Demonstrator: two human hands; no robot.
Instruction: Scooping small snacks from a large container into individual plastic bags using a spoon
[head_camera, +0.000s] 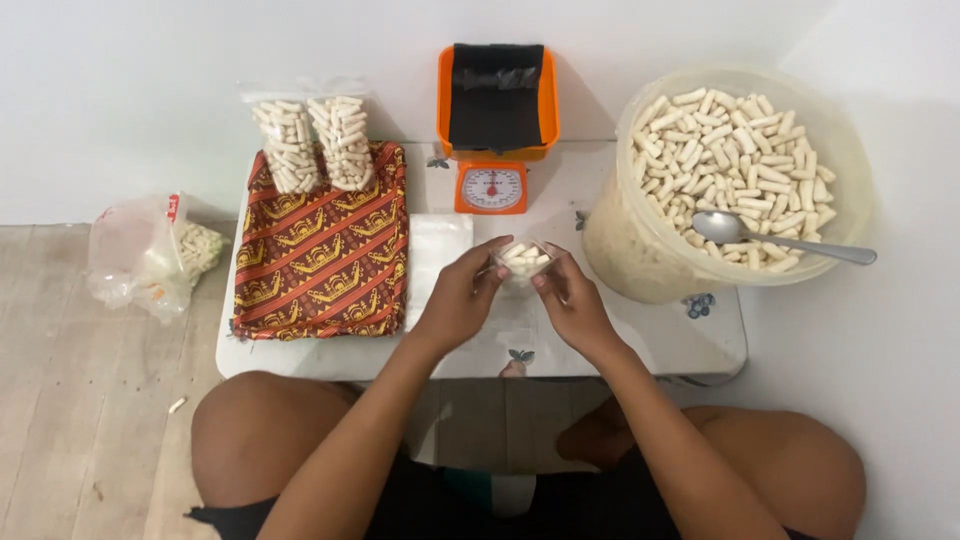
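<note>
My left hand (462, 298) and my right hand (572, 300) together hold a small clear plastic bag (524, 262) with several pale tube-shaped snacks in it, over the low white table (690, 335). The fingers of both hands pinch the bag's open top from either side. A big clear tub (640, 245) heaped with the same pale snacks stands at the right, with a metal spoon (775, 238) lying on the heap.
An orange kitchen scale (494, 185) with a black-lined tray stands at the back. Two filled clear bags (312, 142) lie on a red patterned cloth (325, 250). Flat clear bags (440, 250) lie beside it. A crumpled plastic bag (150, 255) sits on the floor at left.
</note>
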